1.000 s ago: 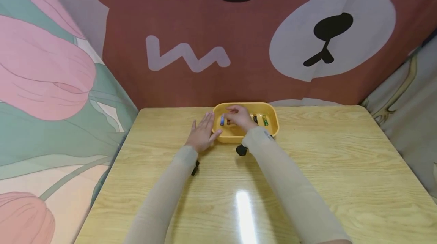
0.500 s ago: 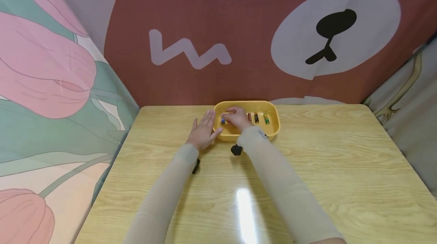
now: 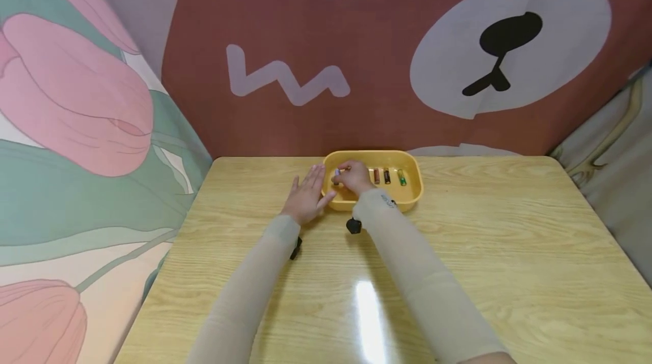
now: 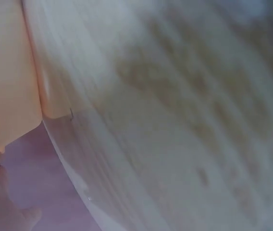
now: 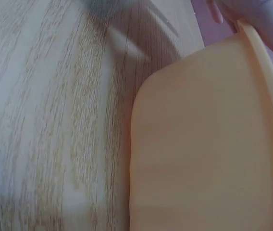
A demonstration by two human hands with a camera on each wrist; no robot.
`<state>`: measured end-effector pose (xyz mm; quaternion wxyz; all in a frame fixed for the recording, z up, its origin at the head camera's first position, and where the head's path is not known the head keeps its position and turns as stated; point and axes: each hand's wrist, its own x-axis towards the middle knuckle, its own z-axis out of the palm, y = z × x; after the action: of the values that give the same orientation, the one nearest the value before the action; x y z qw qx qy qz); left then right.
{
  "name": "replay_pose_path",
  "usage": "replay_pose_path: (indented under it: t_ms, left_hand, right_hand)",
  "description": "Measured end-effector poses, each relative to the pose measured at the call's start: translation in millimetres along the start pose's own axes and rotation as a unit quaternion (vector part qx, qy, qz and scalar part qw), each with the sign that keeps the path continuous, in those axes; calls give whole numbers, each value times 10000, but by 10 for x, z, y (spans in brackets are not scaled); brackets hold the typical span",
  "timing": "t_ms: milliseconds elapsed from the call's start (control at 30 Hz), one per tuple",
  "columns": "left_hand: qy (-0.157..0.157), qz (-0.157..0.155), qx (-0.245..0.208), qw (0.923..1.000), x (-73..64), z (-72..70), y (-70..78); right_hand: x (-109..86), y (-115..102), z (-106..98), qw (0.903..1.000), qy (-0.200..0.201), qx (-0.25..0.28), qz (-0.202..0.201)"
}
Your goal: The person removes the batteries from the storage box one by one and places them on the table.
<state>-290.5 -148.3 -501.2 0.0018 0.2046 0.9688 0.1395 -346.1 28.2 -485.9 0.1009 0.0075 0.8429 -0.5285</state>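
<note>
A shallow yellow plastic tray point(image 3: 415, 188) stands at the table's back edge. My left hand point(image 3: 304, 197) lies with straight fingers against its left end, the thumb across the front rim. My right hand point(image 3: 354, 177) reaches into the left part of the tray, thumb and fingertips together on a small battery point(image 3: 347, 168), which is mostly hidden. A blue battery point(image 3: 337, 172) stands right beside the thumb. To the right of the hand, a brown battery point(image 3: 377, 176), a black battery point(image 3: 387, 176) and a green battery point(image 3: 402, 178) lie in a row.
The wood-grain table point(image 3: 509, 251) reaches toward me, and a brown printed curtain point(image 3: 285, 132) hangs right behind the tray. Both wrist views show the tray's outer wall point(image 5: 199, 134) close up above the wood surface.
The right fingers dipped to the tray's left part and closed on a battery beside the blue one. The brown battery has come into view beside the hand. The left hand stays against the tray.
</note>
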Motion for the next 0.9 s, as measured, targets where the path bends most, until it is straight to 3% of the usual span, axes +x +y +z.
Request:
replay_pose_path:
  t_ms: [500,900]
  left_hand:
    - [-26,-86,95,9999,-14,0,22]
    - [-30,-59,137,9999,1,2,17]
  right_hand:
    - [116,84,50,9946,81,-902,-500]
    - [125,39,51,9860,-55,-1579,-525]
